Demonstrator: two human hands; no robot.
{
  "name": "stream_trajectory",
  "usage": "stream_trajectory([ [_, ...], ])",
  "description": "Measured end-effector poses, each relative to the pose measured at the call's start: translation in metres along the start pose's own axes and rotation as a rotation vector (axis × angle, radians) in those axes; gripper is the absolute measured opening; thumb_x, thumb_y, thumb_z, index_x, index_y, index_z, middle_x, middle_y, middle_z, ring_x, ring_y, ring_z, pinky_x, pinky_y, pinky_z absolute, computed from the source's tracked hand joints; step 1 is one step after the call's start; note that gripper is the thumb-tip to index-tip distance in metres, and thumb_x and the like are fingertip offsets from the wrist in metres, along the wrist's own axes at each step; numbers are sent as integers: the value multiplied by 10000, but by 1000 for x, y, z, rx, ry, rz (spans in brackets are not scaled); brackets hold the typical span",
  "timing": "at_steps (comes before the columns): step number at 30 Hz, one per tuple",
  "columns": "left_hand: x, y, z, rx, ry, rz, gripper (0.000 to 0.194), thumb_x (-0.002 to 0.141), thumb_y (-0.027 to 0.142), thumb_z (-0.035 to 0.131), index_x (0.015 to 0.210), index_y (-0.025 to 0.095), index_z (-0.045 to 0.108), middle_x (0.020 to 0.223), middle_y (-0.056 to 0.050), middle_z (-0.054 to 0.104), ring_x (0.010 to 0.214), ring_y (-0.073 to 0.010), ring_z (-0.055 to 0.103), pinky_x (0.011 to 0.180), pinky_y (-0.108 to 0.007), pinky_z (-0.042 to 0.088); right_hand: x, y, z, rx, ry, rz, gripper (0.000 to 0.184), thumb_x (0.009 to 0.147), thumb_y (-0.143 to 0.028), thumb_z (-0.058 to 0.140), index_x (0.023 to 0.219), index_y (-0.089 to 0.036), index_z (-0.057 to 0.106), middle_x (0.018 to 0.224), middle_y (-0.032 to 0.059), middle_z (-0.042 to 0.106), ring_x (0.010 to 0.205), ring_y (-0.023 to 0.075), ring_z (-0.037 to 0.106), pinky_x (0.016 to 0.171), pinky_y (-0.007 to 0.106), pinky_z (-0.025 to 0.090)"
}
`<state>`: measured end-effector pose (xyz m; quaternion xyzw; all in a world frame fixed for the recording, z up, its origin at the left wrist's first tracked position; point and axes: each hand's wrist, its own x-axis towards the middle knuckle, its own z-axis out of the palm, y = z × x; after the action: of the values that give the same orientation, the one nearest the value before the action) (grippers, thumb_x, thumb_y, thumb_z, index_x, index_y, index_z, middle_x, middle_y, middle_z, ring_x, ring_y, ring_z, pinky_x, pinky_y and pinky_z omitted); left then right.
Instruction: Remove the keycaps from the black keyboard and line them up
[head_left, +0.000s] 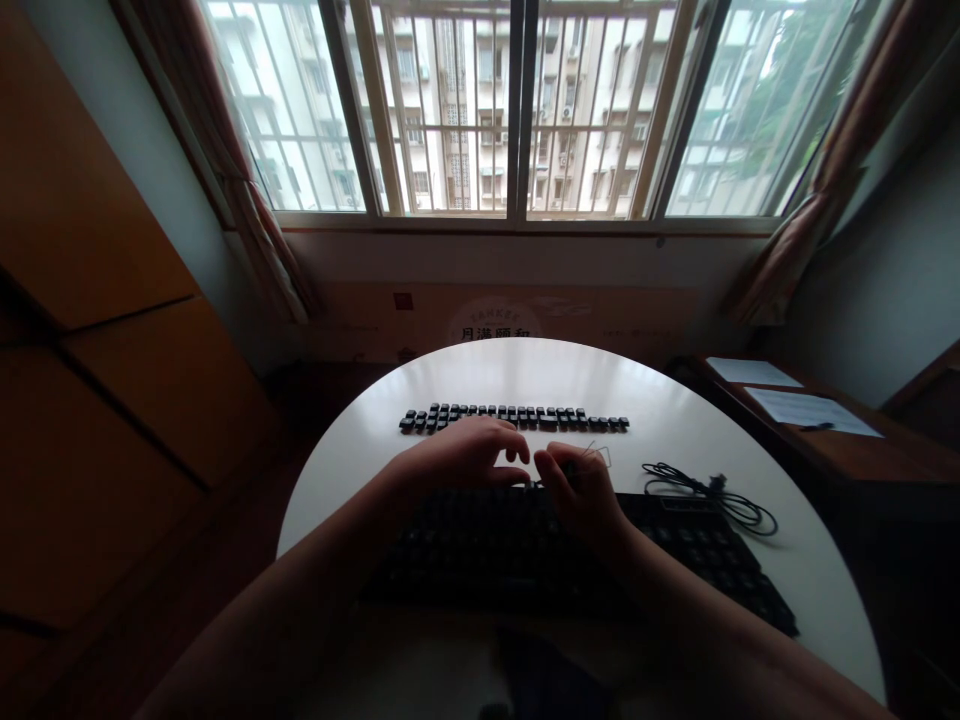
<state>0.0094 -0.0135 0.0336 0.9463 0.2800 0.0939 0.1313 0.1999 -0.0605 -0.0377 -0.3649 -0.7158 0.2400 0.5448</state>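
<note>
A black keyboard (487,550) lies on the white round table, partly hidden beneath my forearms. Over its back edge, my right hand (581,485) is closed around a wire keycap puller (600,457), whose thin wire loops stick out past the fingers. Just left of it, my left hand (484,450) has its fingers curved and apart from the thumb, with nothing visible between them. Behind both hands, rows of loose black keycaps (551,417) stretch across the table. Whether a keycap sits at the right fingertips is too dark to see.
A coiled black cable (739,510) lies by the keyboard's right back corner. The round table's (345,450) rim curves around the work. To the right, a brown desk (840,455) bears paper sheets (814,410) and a pen (817,427). Orange-brown cabinets (112,450) stand left; a barred window is ahead.
</note>
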Motion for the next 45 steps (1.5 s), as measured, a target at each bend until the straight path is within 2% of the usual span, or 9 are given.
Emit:
stream_trajectory([
  [8, 3, 9, 4, -124, -7, 72, 145, 873, 297, 662, 958, 192, 716, 881, -27, 690, 724, -127, 600, 650, -221, 423, 1, -2, -1, -81, 1, 11, 460, 959, -481, 502, 634, -167, 586, 550, -5, 544, 527, 123, 477, 540, 245, 357],
  [16, 3, 7, 8, -172, -21, 83, 112, 870, 213, 641, 952, 206, 716, 804, 19, 680, 687, -106, 579, 634, -207, 405, 0, -4, -1, -73, -11, -16, 411, 953, -416, 534, 633, -166, 591, 553, -8, 551, 526, 119, 497, 544, 236, 369],
  [25, 5, 10, 4, -183, -66, 33, 106, 860, 206, 658, 952, 193, 710, 863, 11, 692, 741, -115, 593, 683, -212, 429, -1, -5, -1, -108, -20, 16, 404, 962, -391, 509, 638, -162, 591, 550, -10, 538, 530, 117, 496, 557, 235, 364],
  [29, 5, 1, 6, -143, -53, 14, 174, 846, 234, 692, 1019, 216, 705, 911, 3, 707, 776, -128, 621, 719, -226, 460, 0, -1, -2, -154, 19, 32, 418, 952, -398, 517, 615, -160, 582, 509, -27, 469, 498, 104, 441, 524, 232, 326],
  [34, 4, -17, 13, -21, 50, 11, 153, 861, 250, 681, 1009, 223, 706, 934, -10, 706, 800, -141, 644, 728, -233, 478, 2, 1, -2, -140, 72, 23, 456, 962, -397, 497, 567, -170, 486, 494, -48, 357, 474, 88, 352, 493, 239, 276],
  [39, 4, -27, 19, 92, 108, -46, 151, 900, 247, 619, 1027, 233, 700, 999, -28, 691, 796, -150, 647, 692, -236, 455, 2, -2, -1, -128, 42, -3, 434, 964, -356, 492, 571, -174, 456, 507, -51, 351, 483, 86, 341, 511, 243, 285],
  [45, 8, -36, 36, 161, 90, -69, 145, 891, 269, 611, 1005, 250, 699, 1001, -9, 683, 767, -142, 630, 662, -231, 419, 2, -1, 0, -160, 20, -10, 386, 951, -328, 506, 599, -171, 503, 513, -52, 370, 491, 89, 353, 522, 241, 295],
])
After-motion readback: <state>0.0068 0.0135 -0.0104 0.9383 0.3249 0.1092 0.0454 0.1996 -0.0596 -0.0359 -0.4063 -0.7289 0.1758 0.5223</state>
